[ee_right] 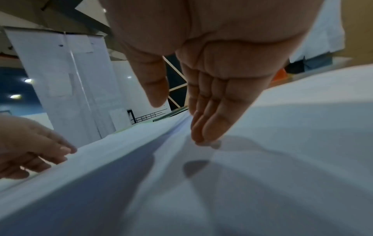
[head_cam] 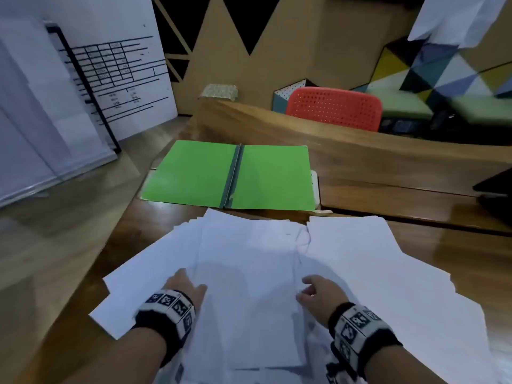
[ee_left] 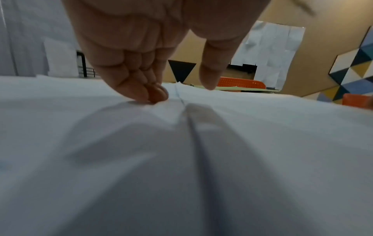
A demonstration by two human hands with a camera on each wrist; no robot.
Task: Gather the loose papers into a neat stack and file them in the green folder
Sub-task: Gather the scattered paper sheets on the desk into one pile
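Note:
The green folder point(head_cam: 230, 176) lies open and flat on the wooden table point(head_cam: 457, 256), its spine running towards me. In front of it, loose white papers point(head_cam: 360, 259) are spread out overlapping, with a central pile point(head_cam: 249, 273) between my hands. My left hand point(head_cam: 191, 281) touches the pile's left edge with straight fingers point(ee_left: 141, 92), thumb apart. My right hand point(head_cam: 307, 286) touches the right edge, its fingertips point(ee_right: 203, 135) down on paper point(ee_right: 272, 175) and thumb lifted. Neither hand grips a sheet.
A raised wooden partition point(head_cam: 360, 151) runs behind the folder, with a red perforated chair point(head_cam: 335, 106) beyond it. A white board with a printed table point(head_cam: 105, 79) stands at the left. A dark object point(head_cam: 496, 189) sits at the right edge.

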